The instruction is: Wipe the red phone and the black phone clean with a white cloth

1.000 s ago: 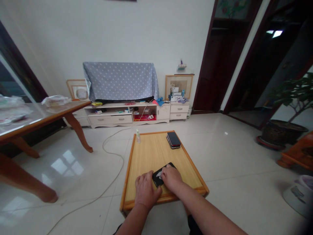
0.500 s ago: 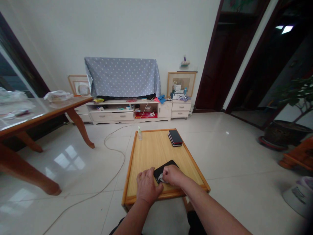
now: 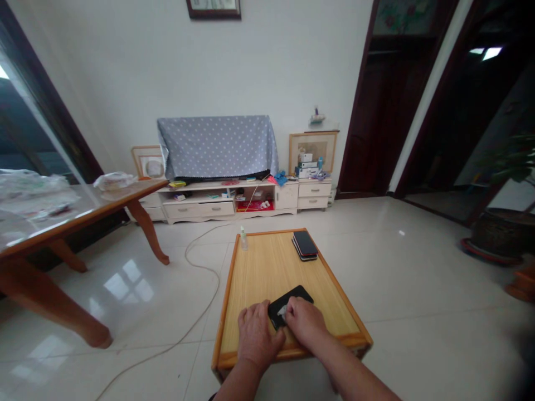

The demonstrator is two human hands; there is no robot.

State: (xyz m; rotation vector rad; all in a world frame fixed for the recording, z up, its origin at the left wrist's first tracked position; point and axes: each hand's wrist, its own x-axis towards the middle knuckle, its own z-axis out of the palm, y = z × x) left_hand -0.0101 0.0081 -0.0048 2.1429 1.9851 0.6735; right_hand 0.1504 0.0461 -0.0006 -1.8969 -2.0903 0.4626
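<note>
Bench (image 3: 259,267): low, wooden, raised rim. Phone (image 3: 286,299), black, lies flat on it, set askew near the near edge, about midway between the left and right edges. Left hand (image 3: 258,336) at the phone's left end: fingers extended, close together, tips at the phone's edge; thumb spread off toward the near corner of the phone. Right hand (image 3: 306,320) over the phone, fingers curled in and pinching a pale wipe (image 3: 281,312) against its face; this hand hides part of the phone.

Surroundings: bottle (image 3: 244,240) upright by the far left corner of the bench; stack (image 3: 305,245) of dark, flat devices by the far right corner, well apart from the hands. Cable (image 3: 216,278) loops over the floor left of the bench. Beyond the far edge, a white cabinet (image 3: 286,197) with a spotted cover (image 3: 217,146) above it. Table (image 3: 104,204) with plastic bags at left.

Versus half a second ago: wipe slightly farther from the phone's near left corner; left hand unchanged at its end. Bottle and stack unmoved on the bench. View tilted up; wall frame (image 3: 214,9) now in sight.
</note>
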